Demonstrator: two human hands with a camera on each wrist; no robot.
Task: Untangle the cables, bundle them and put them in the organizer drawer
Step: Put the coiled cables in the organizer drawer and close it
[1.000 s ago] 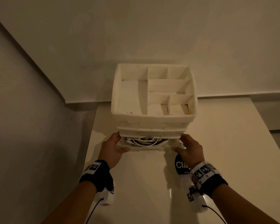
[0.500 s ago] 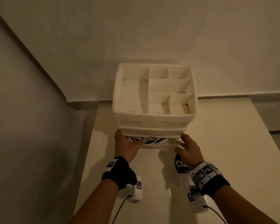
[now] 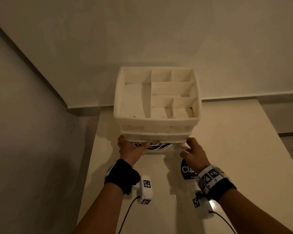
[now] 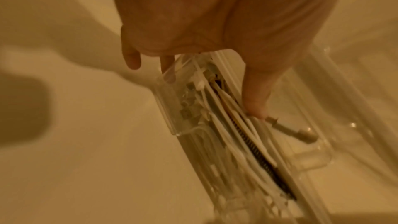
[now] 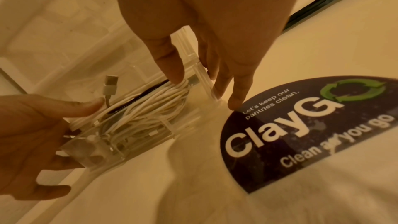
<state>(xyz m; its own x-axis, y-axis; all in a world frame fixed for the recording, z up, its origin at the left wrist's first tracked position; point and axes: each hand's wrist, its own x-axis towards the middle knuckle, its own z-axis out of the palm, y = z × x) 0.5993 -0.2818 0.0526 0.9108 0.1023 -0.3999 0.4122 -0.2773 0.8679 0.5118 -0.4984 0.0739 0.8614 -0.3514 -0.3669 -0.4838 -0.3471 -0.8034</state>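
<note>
A white organizer (image 3: 157,125) with open top compartments stands on the pale table (image 3: 227,149). Its clear bottom drawer (image 3: 173,150) sticks out a little and holds bundled white cables (image 3: 157,146) with one dark braided cable. My left hand (image 3: 137,146) holds the drawer's front left, thumb (image 4: 256,94) pressing on the cables (image 4: 226,125), fingers outside the front wall. My right hand (image 3: 188,147) is at the right corner, its thumb (image 5: 170,64) on the cables (image 5: 146,106) and straight fingers along the outer side. A USB plug (image 5: 111,84) pokes up above the bundle.
A dark round "ClayGo" sticker (image 3: 186,169) lies on the table under my right wrist. The organizer backs against the wall. The table's left edge runs just left of my left hand, with grey floor beyond it. Bare tabletop stretches to the right.
The drawer has slid further into the organizer. My left hand moved from the drawer's left side to its front, with the thumb now over the cables. My right hand followed the drawer inward.
</note>
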